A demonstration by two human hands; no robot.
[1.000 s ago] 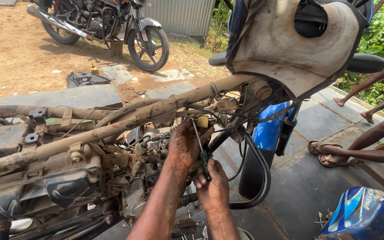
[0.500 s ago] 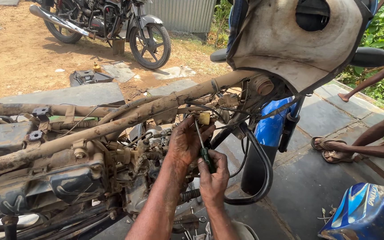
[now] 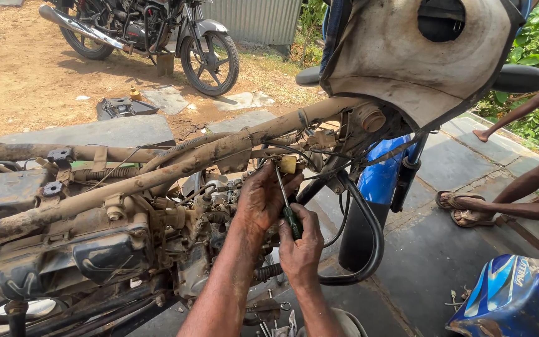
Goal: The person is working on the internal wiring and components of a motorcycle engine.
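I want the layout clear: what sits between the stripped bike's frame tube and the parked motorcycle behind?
In the head view, a grey stone slab, then a black part on bare dirt.

Frame tube [image 3: 176, 168] mud-caked, matt; blue tank [image 3: 513, 299] glossy, probably metal.

Both forearms are bare, with no sleeves, gloves, rings or watch showing, and the left hand [image 3: 260, 203] and right hand [image 3: 301, 249] are smeared with dark grease and dirt.
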